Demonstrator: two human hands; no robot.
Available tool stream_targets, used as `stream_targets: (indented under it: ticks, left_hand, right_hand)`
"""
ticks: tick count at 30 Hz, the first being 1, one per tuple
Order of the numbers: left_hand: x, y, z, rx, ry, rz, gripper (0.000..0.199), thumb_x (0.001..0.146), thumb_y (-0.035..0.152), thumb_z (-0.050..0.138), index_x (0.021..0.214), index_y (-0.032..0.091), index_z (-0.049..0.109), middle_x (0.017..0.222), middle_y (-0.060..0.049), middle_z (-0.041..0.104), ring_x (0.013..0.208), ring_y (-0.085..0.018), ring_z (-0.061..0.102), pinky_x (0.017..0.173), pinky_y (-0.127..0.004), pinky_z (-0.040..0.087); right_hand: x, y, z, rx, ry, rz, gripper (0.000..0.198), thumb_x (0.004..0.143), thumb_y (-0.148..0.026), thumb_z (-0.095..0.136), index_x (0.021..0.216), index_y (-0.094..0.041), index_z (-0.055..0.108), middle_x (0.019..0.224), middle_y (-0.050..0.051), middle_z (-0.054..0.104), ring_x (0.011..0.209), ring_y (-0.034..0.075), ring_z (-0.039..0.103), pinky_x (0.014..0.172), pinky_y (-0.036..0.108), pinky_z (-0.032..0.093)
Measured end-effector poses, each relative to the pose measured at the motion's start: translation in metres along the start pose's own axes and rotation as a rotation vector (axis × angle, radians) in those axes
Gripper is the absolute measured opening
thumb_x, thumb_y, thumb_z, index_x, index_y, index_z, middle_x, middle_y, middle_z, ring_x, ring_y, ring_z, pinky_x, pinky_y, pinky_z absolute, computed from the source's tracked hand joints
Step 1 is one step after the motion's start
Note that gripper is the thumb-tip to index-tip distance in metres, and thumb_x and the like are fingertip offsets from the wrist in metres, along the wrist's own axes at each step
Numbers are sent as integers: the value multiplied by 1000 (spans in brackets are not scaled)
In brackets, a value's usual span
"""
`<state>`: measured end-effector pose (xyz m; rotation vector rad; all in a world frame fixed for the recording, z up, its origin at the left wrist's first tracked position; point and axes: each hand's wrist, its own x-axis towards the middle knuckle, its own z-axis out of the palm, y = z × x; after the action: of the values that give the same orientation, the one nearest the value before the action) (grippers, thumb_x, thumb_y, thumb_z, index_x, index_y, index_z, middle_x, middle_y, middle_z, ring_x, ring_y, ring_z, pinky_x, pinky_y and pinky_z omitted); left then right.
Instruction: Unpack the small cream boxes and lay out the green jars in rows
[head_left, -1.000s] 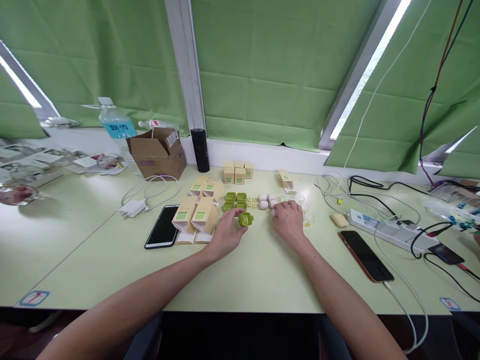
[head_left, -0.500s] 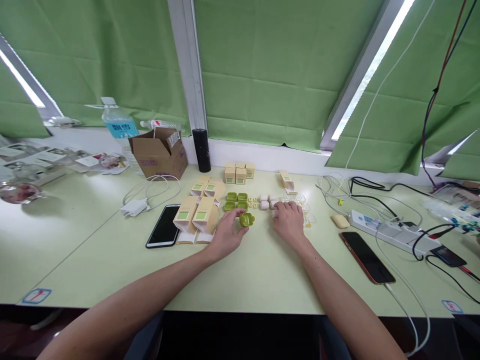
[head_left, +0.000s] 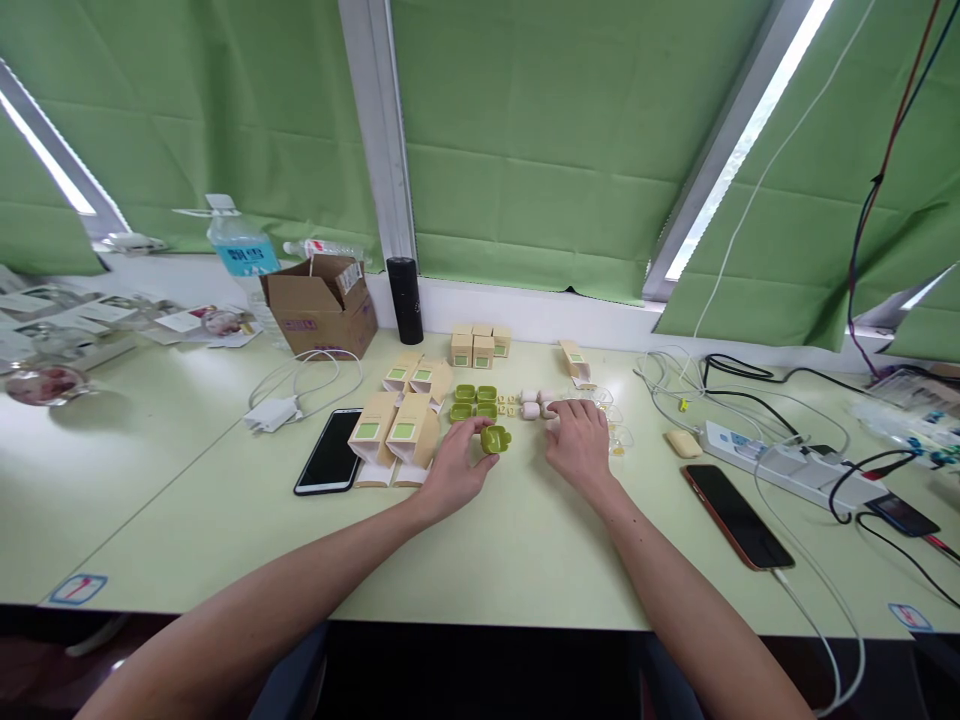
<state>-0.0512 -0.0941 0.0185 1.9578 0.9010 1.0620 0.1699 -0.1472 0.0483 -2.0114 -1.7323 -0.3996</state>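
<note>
Pinching a small olive-green, rounded-square plastic cup with a side tab [head_left: 496, 439] between thumb and fingers of the bare left hand [head_left: 459, 468], just in front of a two-by-two block of matching olive-green plastic cups [head_left: 486, 394]. Bending the bare right hand [head_left: 579, 446] with curled fingers to the right of the block, down at the pale pink, barrel-shaped pieces [head_left: 530, 410]. Cannot tell whether pinching or merely touching there. Just right of the block, between it and the pink pieces, tiny pale yellow pieces [head_left: 511, 411]. Farther right of the block, past the right hand, clear, thin-walled pieces [head_left: 622, 437], partly covered by that hand. To the left of the block, four beige cardboard boxes with green labels [head_left: 409, 425]. Behind the block, a cluster of smaller beige cardboard cubes [head_left: 484, 350]. Behind and to the right of the block, a single beige cardboard box with a white flap [head_left: 574, 361].
</note>
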Motion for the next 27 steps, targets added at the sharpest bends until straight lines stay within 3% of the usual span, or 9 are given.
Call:
stream_targets:
  ticks: [6, 11, 18, 22, 27]
  left_hand:
    - [0, 0, 1, 18, -9, 39, 42, 84, 20, 69, 124, 25, 56, 124, -7, 63, 119, -25, 61, 109, -46, 48]
    - [-1, 2, 1, -6, -12, 90, 41, 87, 20, 66, 126, 25, 53, 126, -8, 62, 123, -25, 61, 110, -46, 48]
    - [-4, 5, 0, -53, -51, 103, 45, 86, 17, 66, 127, 25, 48, 131, -10, 60, 126, -26, 62, 109, -49, 51]
    - [-4, 7, -1, -108, -58, 90, 42, 88, 20, 67, 125, 25, 48, 129, -10, 60, 122, -26, 64, 107, -48, 53]
    - [-3, 7, 0, -69, -64, 126, 34, 89, 30, 69, 120, 26, 56, 123, -8, 62, 117, -24, 66, 105, -47, 54]
  right_hand:
    - [-12, -17, -4, 362, 171, -260, 30, 90, -23, 55, 120, -20, 60, 118, 12, 68, 115, 30, 57, 100, 46, 43]
    - [-26, -37, 2, 580, 95, -387, 58, 89, -19, 58, 145, -22, 43, 135, 14, 61, 126, 31, 56, 104, 52, 49]
    - [-28, -39, 9, 651, 35, -426, 56, 94, -19, 56, 148, -27, 43, 135, 13, 62, 127, 30, 57, 104, 54, 52]
    - [-28, -37, 9, 744, 7, -350, 53, 92, -23, 60, 144, -28, 49, 135, 13, 61, 126, 30, 57, 97, 50, 56]
    - [-27, -39, 8, 875, -27, -244, 43, 90, -28, 64, 132, -27, 59, 122, 11, 66, 109, 27, 65, 84, 42, 59]
